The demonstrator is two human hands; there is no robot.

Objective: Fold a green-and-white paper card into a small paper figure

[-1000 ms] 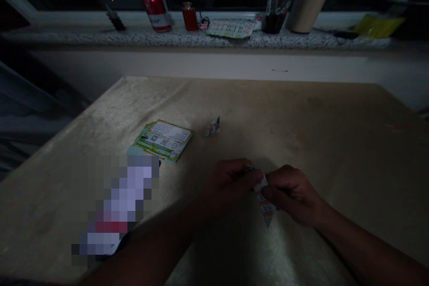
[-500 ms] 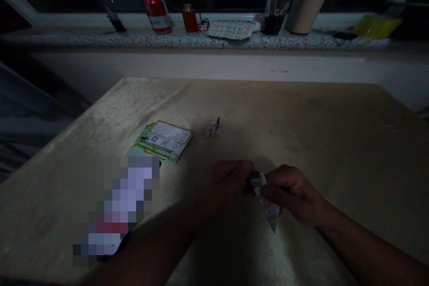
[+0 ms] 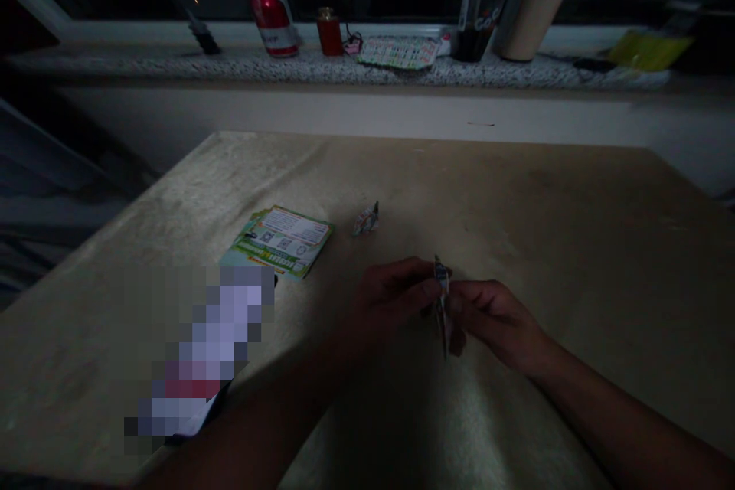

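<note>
Between both hands is a small folded piece of printed paper (image 3: 442, 314), seen nearly edge-on, with one point up and another down. My left hand (image 3: 396, 295) pinches its left side between thumb and fingers. On the other side, my right hand (image 3: 491, 318) grips the paper with thumb and forefinger. Farther back on the table lies a small folded paper figure (image 3: 366, 220) in similar print. A stack of green printed leaflets (image 3: 287, 241) rests left of that figure.
A phone-like object with a pixelated face (image 3: 207, 356) lies by my left forearm. Beyond the table (image 3: 517, 191), the speckled windowsill (image 3: 230, 69) carries a red can (image 3: 276, 23), a small red bottle (image 3: 329, 32), a lidded cup (image 3: 482, 11), a cardboard tube (image 3: 540, 0) and a patterned packet (image 3: 397, 51).
The folded paper has turned from showing its printed face to nearly edge-on. My left fingers, off its upper part half a second ago, are back on it.
</note>
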